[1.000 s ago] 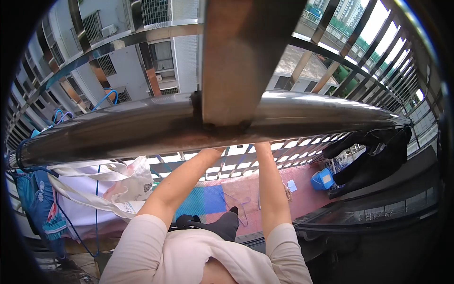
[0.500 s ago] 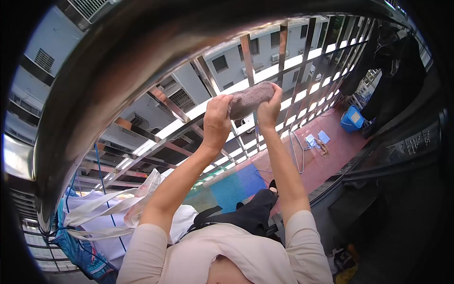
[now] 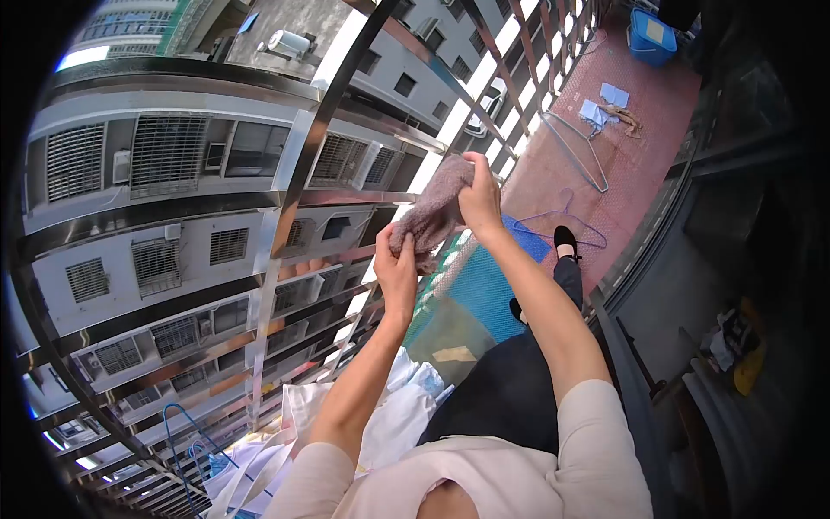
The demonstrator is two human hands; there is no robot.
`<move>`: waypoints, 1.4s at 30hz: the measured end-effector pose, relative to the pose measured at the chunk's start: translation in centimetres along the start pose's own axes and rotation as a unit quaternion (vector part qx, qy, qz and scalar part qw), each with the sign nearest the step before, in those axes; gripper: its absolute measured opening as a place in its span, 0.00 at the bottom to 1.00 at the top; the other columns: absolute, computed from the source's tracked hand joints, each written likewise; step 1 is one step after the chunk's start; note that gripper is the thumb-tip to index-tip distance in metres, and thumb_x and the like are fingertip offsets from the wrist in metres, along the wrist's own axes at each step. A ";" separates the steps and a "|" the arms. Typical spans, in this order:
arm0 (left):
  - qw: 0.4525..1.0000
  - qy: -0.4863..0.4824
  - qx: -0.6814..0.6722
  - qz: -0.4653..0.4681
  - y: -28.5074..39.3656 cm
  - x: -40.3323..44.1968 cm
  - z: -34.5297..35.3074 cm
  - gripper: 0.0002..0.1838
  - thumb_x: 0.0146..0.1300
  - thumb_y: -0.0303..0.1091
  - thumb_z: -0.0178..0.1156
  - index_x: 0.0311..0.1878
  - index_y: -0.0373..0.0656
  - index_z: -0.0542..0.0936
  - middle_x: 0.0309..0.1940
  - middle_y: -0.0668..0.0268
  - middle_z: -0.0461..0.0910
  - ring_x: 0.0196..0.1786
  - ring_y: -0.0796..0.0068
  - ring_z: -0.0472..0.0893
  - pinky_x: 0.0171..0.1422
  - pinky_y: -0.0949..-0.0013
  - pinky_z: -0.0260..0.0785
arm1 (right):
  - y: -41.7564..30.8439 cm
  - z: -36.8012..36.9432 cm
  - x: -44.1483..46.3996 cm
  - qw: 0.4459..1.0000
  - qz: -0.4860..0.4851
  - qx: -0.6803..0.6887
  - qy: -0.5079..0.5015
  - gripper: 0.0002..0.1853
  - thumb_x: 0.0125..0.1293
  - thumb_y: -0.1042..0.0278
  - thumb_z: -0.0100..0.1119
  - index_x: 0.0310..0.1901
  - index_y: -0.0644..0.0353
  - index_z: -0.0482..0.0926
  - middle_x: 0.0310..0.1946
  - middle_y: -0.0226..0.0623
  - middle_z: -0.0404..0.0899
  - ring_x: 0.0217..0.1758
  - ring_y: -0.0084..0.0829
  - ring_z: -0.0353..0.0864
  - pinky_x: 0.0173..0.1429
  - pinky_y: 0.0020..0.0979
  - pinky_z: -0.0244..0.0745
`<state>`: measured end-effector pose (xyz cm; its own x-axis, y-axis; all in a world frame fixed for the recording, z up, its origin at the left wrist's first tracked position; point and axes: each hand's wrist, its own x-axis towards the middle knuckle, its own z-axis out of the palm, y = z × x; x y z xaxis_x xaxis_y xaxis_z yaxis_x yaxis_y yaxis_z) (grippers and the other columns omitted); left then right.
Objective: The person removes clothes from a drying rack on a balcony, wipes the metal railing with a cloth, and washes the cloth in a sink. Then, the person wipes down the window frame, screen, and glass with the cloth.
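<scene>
A brownish-mauve fluffy cloth (image 3: 435, 208), bunched into a roll, is stretched between my two hands in front of the metal railing (image 3: 294, 164). My left hand (image 3: 398, 268) grips its lower end, fingers closed on the fabric. At the upper right end my right hand (image 3: 478, 195) is wrapped round it. The cloth hangs in the air, with its lower edge drooping beside my left fingers. Beneath my arms lie white garments (image 3: 398, 424) and a cream strap (image 3: 259, 471) at the lower left.
On the pink mat (image 3: 640, 121) lie a white hanger (image 3: 588, 160), a purple hanger (image 3: 566, 225), pale blue papers or cloths (image 3: 595, 114) and a tan item (image 3: 624, 117). A blue bucket (image 3: 651, 39) stands at the far end. Blue hangers (image 3: 177, 432) hang lower left.
My view has turned left and downward. The cloth has tilted, with my left hand now lower than my right. Both hands still hold it.
</scene>
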<state>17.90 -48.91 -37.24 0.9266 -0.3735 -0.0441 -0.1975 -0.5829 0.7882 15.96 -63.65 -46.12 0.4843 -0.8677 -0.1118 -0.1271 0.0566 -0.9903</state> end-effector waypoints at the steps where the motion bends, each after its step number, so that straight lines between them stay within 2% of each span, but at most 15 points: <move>1: 0.996 0.001 -0.051 -0.069 -3.5 0.4 0.8 0.15 0.61 0.25 0.57 0.52 0.36 0.73 0.40 0.63 0.78 0.44 0.73 0.78 0.49 0.72 0.71 | 2.8 -0.6 -1.0 0.998 0.042 -0.037 0.010 0.22 0.48 0.78 0.56 0.49 0.62 0.69 0.43 0.48 0.75 0.47 0.46 0.76 0.55 0.38 0.69; 2: 0.985 0.006 -0.104 -0.138 -6.5 0.6 1.6 0.15 0.62 0.27 0.57 0.52 0.35 0.73 0.39 0.64 0.78 0.43 0.77 0.77 0.47 0.74 0.71 | 4.6 -0.9 -1.7 0.994 0.083 -0.076 0.017 0.22 0.48 0.78 0.56 0.48 0.63 0.68 0.43 0.48 0.74 0.48 0.46 0.75 0.55 0.37 0.69; 7: 0.992 0.110 -0.009 0.065 -2.8 3.7 6.6 0.18 0.60 0.22 0.56 0.55 0.36 0.72 0.52 0.57 0.73 0.52 0.69 0.75 0.57 0.69 0.67 | 2.3 -0.1 1.0 0.998 -0.027 -0.006 0.053 0.20 0.47 0.78 0.57 0.45 0.60 0.68 0.44 0.44 0.70 0.49 0.47 0.72 0.55 0.40 0.68; 10: 0.963 0.144 0.110 0.201 -1.7 8.2 8.9 0.22 0.56 0.17 0.51 0.57 0.35 0.71 0.62 0.47 0.64 0.62 0.54 0.69 0.66 0.61 0.60 | 0.0 1.3 7.7 0.936 -0.328 -0.083 0.101 0.20 0.49 0.85 0.51 0.46 0.58 0.74 0.45 0.42 0.73 0.54 0.46 0.72 0.59 0.40 0.68; 12: 0.959 0.017 0.178 0.218 -5.4 11.2 10.6 0.27 0.51 0.15 0.46 0.58 0.35 0.70 0.61 0.43 0.65 0.65 0.45 0.65 0.70 0.54 0.55 | 2.0 2.6 12.0 0.864 -0.434 -0.256 0.012 0.15 0.57 0.77 0.50 0.46 0.55 0.78 0.51 0.37 0.76 0.61 0.41 0.70 0.63 0.39 0.64; 14: 0.930 0.062 0.241 0.271 -7.0 11.2 12.5 0.23 0.55 0.15 0.48 0.57 0.31 0.68 0.59 0.44 0.67 0.62 0.46 0.67 0.69 0.54 0.57 | 5.5 3.2 12.8 0.835 -0.442 -0.324 -0.043 0.15 0.57 0.73 0.50 0.46 0.55 0.79 0.52 0.35 0.76 0.61 0.39 0.70 0.65 0.39 0.62; 19: 0.929 0.066 0.235 0.278 -8.1 6.3 11.2 0.22 0.53 0.15 0.50 0.54 0.33 0.71 0.55 0.50 0.73 0.58 0.50 0.72 0.63 0.57 0.65 | 6.1 1.9 7.3 0.920 -0.318 -0.217 -0.072 0.15 0.55 0.79 0.51 0.45 0.58 0.78 0.48 0.37 0.78 0.54 0.41 0.75 0.54 0.36 0.72; 22: 0.995 -0.005 0.091 0.046 -9.4 -0.5 8.5 0.22 0.51 0.14 0.49 0.52 0.37 0.74 0.50 0.53 0.75 0.55 0.54 0.75 0.60 0.60 0.66 | 10.3 0.8 1.0 0.952 -0.191 -0.156 -0.182 0.19 0.52 0.86 0.48 0.46 0.61 0.77 0.45 0.43 0.78 0.51 0.46 0.76 0.55 0.39 0.72; 24: 0.995 0.045 0.062 -0.065 -10.5 -2.6 6.2 0.22 0.52 0.14 0.49 0.53 0.37 0.74 0.49 0.54 0.75 0.55 0.56 0.75 0.60 0.61 0.66 | 8.8 0.9 -1.5 0.955 -0.203 -0.130 -0.172 0.21 0.49 0.88 0.45 0.46 0.62 0.76 0.44 0.45 0.77 0.50 0.47 0.76 0.56 0.39 0.71; 28: 0.961 0.189 0.158 0.124 -7.9 0.8 3.0 0.27 0.50 0.11 0.48 0.56 0.35 0.72 0.56 0.51 0.71 0.60 0.52 0.71 0.66 0.58 0.60 | 2.9 4.6 0.6 0.914 -0.386 -0.040 -0.117 0.16 0.50 0.83 0.53 0.42 0.58 0.75 0.46 0.40 0.75 0.53 0.42 0.75 0.55 0.41 0.71; 31: 0.972 0.082 0.177 0.132 -12.0 5.3 4.8 0.26 0.50 0.12 0.47 0.57 0.33 0.70 0.56 0.48 0.71 0.63 0.49 0.68 0.68 0.55 0.58 | 3.9 7.2 2.3 0.865 -0.426 -0.221 -0.146 0.15 0.56 0.74 0.53 0.46 0.55 0.76 0.53 0.33 0.75 0.63 0.36 0.69 0.66 0.41 0.57; 32: 0.951 0.129 0.221 0.176 -12.0 5.1 5.5 0.26 0.50 0.12 0.48 0.56 0.33 0.70 0.55 0.49 0.72 0.62 0.49 0.69 0.67 0.56 0.60 | 5.6 7.6 2.1 0.854 -0.436 -0.247 -0.141 0.14 0.57 0.71 0.53 0.47 0.54 0.76 0.53 0.32 0.75 0.63 0.35 0.68 0.66 0.42 0.56; 37: 0.990 -0.014 0.134 0.029 -13.5 -3.6 3.7 0.25 0.50 0.13 0.48 0.54 0.36 0.73 0.51 0.50 0.74 0.57 0.51 0.73 0.63 0.59 0.65 | 7.2 5.1 -4.2 0.911 -0.337 -0.127 -0.200 0.13 0.52 0.79 0.54 0.42 0.60 0.77 0.46 0.37 0.77 0.54 0.40 0.74 0.59 0.40 0.68; 39: 0.988 0.070 0.109 -0.083 -14.0 -6.3 1.6 0.25 0.50 0.12 0.48 0.54 0.37 0.74 0.49 0.52 0.76 0.54 0.53 0.75 0.62 0.62 0.65 | 7.8 4.4 -7.1 0.916 -0.295 -0.107 -0.250 0.15 0.50 0.82 0.55 0.41 0.62 0.76 0.45 0.39 0.76 0.51 0.41 0.75 0.57 0.38 0.70; 42: 0.962 0.248 0.111 -0.013 -13.6 -5.4 -1.8 0.19 0.55 0.18 0.51 0.52 0.34 0.75 0.50 0.54 0.75 0.55 0.57 0.74 0.61 0.63 0.65 | 4.2 7.2 -7.9 0.901 -0.364 -0.036 -0.233 0.13 0.51 0.78 0.55 0.41 0.61 0.76 0.45 0.38 0.77 0.51 0.40 0.75 0.56 0.38 0.70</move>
<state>16.20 -37.68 -46.65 0.9601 0.0009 0.2797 -0.1851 -0.7477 0.6377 17.86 -53.04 -50.00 0.7708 -0.3588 0.5265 0.3244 -0.4901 -0.8090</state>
